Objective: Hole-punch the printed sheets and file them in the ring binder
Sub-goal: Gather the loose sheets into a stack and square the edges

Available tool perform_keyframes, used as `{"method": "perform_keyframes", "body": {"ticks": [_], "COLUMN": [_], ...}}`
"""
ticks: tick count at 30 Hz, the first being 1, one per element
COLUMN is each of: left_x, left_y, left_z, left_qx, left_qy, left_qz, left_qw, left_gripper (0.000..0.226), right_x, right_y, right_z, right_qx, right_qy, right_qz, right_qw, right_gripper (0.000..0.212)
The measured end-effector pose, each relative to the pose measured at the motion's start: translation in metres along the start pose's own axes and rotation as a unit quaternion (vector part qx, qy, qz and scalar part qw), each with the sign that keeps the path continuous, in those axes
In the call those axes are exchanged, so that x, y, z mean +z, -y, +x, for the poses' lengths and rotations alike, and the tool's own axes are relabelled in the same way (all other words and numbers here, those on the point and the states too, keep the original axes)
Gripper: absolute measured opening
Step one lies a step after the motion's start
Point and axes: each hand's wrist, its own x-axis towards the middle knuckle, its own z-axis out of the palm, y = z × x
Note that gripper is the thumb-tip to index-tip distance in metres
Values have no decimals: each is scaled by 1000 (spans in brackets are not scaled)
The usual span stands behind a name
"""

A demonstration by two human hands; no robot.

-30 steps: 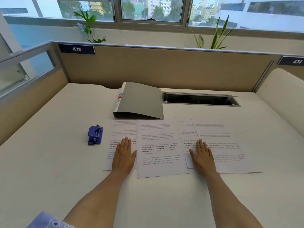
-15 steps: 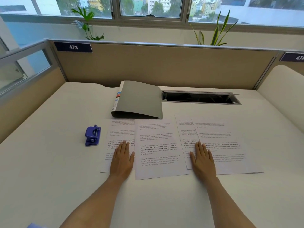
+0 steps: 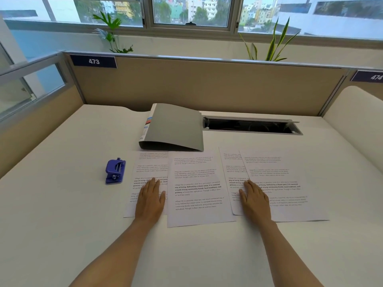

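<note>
A pale desk (image 3: 62, 224) in a partitioned office bay; nearest, the left hand (image 3: 151, 201) and right hand (image 3: 256, 200) lie flat, fingers straight and together, on four sheets (image 3: 196, 183) laid in two overlapping pairs; best to sweep these into one squared stack before punching; the punch (image 3: 115, 171) sits just left of them; the binder (image 3: 176, 129), closed, lies just beyond their far edges.

Four overlapping printed sheets (image 3: 195, 216) before closed grey binder (image 3: 176, 129), blue punch (image 3: 115, 171) at left.
</note>
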Motion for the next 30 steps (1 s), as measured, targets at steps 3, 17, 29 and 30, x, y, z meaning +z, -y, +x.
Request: {"method": "perform_keyframes", "body": {"ticks": [3,17,29,30], "left_x": [-4,-30,-49,-50], "left_y": [1,0,5,6], "left_z": [7,66,97,99], "left_qx": [-36,-282,-359,-359], "left_qy": [-7,26,102,109], "left_qz": [5,-57,-14,-2], "left_qw": [999,957,928,927], "left_gripper": [53,66,94,96], "right_x": [-13,-72,-98,-98], "right_y": [-1,-68,-112,-112], "right_z": [11,77,98,99], "right_qx": [-9,133,285,291], "right_qy": [-15,-54,74,75], "right_qz": [32,93,5,3], "right_qw": [999,985,956,954], "right_gripper": [39,44,92,93]}}
